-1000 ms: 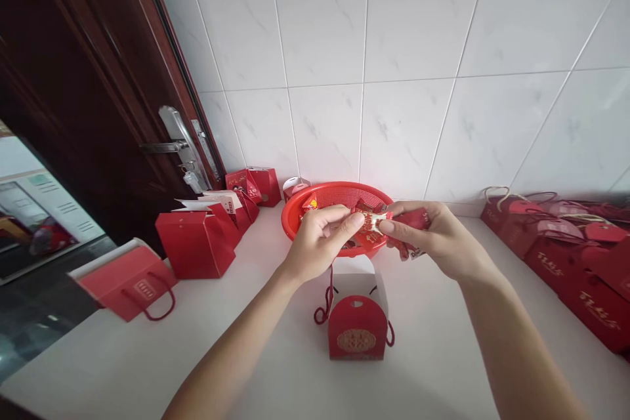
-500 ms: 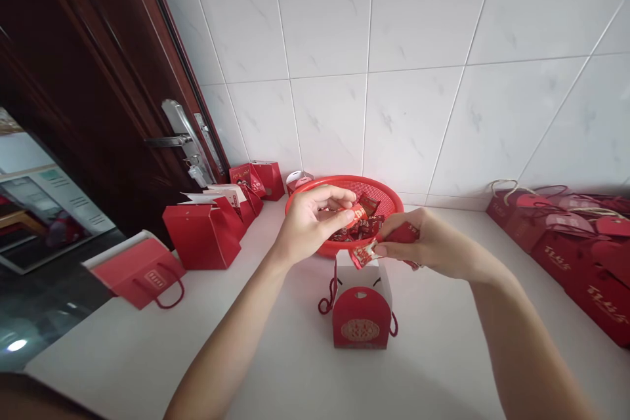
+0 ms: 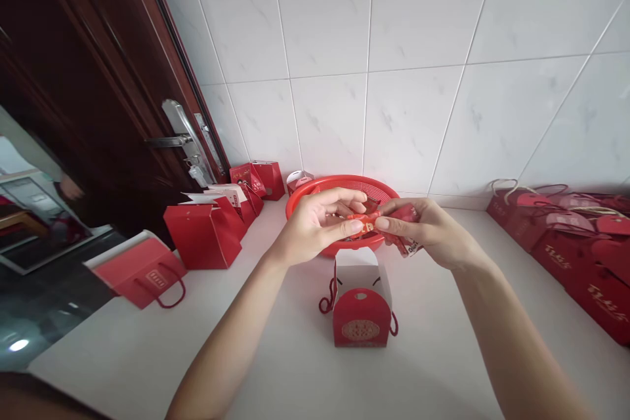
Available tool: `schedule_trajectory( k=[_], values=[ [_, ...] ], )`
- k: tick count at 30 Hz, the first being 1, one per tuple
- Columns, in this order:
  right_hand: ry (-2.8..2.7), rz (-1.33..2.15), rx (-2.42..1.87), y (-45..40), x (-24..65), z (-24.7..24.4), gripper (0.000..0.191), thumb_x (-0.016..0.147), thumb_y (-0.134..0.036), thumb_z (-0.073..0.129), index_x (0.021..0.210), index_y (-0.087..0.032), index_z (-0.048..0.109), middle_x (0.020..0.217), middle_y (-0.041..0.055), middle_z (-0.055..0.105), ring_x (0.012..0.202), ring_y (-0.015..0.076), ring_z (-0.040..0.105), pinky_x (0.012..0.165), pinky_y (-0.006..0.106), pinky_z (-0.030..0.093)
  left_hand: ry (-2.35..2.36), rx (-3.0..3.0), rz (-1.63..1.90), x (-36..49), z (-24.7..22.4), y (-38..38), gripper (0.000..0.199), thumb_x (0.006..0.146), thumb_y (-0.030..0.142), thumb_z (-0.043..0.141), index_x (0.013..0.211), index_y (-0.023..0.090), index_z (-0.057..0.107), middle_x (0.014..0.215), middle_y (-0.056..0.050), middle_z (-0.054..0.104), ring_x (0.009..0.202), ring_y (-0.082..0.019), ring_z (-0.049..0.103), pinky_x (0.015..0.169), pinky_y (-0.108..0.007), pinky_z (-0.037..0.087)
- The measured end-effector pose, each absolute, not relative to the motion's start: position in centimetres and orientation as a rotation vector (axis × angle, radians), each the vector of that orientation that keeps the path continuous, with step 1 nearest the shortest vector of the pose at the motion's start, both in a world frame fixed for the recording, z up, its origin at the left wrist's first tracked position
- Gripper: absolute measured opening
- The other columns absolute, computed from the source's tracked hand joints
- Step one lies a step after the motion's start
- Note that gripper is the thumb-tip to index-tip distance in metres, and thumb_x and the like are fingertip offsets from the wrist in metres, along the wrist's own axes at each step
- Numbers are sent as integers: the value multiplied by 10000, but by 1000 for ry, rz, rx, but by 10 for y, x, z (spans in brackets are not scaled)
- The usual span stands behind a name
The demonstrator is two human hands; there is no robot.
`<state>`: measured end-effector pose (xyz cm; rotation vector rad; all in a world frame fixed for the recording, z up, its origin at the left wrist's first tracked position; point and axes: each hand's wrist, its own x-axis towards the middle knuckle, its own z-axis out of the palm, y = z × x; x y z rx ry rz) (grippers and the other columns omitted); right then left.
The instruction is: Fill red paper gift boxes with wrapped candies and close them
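Observation:
My left hand (image 3: 315, 223) pinches an orange-red wrapped candy (image 3: 363, 227) above the front of a red plastic basket (image 3: 344, 180). Close against it on the right, my right hand (image 3: 428, 230) is closed on red wrapped candies (image 3: 404, 246), and its thumb touches the end of the orange-red one. More wrapped pieces lie in the basket, mostly hidden behind my hands. Just below my hands a small red box (image 3: 361, 321) stands upright on the white table (image 3: 295, 367). Its top is open, its inside is white, and dark red cord handles hang at both sides.
Red gift bags (image 3: 199, 236) stand at the left, with a pink-red box (image 3: 142, 269) at the table's left edge. Several filled red boxes (image 3: 556, 259) line the right side. Behind are a tiled wall and a dark door (image 3: 98, 46); a person's hand (image 3: 71, 188) shows beyond it.
My right hand has moved left and slightly up, meeting the candy in my left hand. My left hand has shifted slightly. Part of a person has appeared beyond the door.

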<state>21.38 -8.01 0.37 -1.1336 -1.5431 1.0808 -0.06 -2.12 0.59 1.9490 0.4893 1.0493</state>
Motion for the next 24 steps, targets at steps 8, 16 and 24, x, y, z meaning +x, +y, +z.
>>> schedule_trajectory(
  k=[8, 16, 24],
  values=[
    [-1493, 917, -1141, -81, 210, 6, 436, 656, -547, 852, 812, -171, 698, 533, -41, 514, 471, 80, 446, 425, 207, 357, 544, 2022, 962, 1, 6, -21, 179, 838, 281, 749, 987, 187, 782, 940, -46, 777, 873, -179, 730, 772, -258, 605],
    [-1554, 821, -1147, -85, 214, 8, 446, 641, -575, 849, 741, -175, 678, 582, -26, 533, 463, 74, 437, 396, 205, 363, 489, 1936, 957, 5, 3, -20, 203, 842, 289, 738, 1014, 192, 786, 944, -59, 762, 631, -122, 686, 650, -271, 606],
    [-1588, 744, -1119, -89, 221, 12, 391, 712, -539, 817, 822, -181, 705, 799, 49, 700, 490, 75, 474, 401, 213, 396, 273, 2003, 1404, 5, -1, -14, 72, 782, 262, 775, 717, 242, 797, 921, -59, 734, 893, -192, 700, 743, -315, 612]
  ],
)
